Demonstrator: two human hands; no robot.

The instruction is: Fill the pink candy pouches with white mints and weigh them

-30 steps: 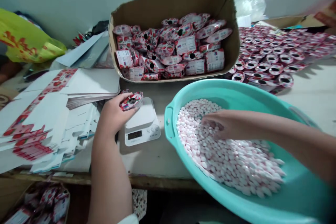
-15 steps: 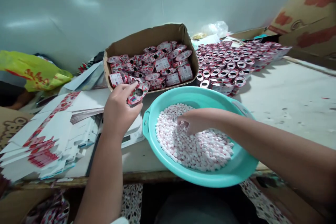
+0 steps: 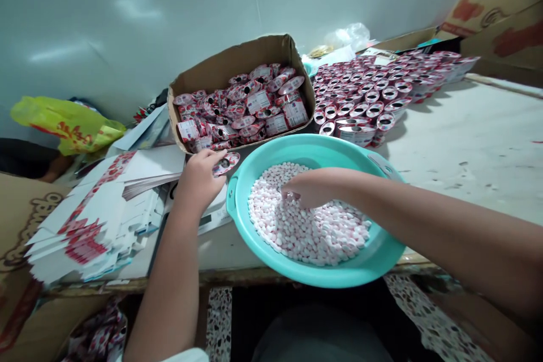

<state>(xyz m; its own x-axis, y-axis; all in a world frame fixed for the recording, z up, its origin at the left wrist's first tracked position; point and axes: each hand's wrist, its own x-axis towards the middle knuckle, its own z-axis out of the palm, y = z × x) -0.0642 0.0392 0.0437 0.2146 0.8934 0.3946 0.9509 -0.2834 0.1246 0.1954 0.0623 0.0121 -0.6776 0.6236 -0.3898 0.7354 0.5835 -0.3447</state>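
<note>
My left hand [image 3: 201,176] is closed round a small printed candy packet [image 3: 226,164] with a dark opening in its top, just left of the basin's handle. A white digital scale [image 3: 215,216] lies beneath that hand, partly covered by it. In the turquoise basin [image 3: 322,278] is a heap of small white and pale pink candies [image 3: 314,240]. My right hand [image 3: 311,188] reaches in from the right, its curled fingers dug into the candies. The fingertips are partly hidden there.
Behind the basin stands a cardboard box [image 3: 231,56] of filled-looking packets. Rows of upright open packets [image 3: 360,93] stand at the back right. Flat printed card sheets [image 3: 106,198] are stacked at left, near a yellow plastic bag [image 3: 70,124]. More packets [image 3: 99,334] lie below the table edge.
My left hand has lowered the packet slightly, down over the scale, and its opening is tilted differently. My right hand stays in the candies, its fingers more closed. The view has shifted a little.
</note>
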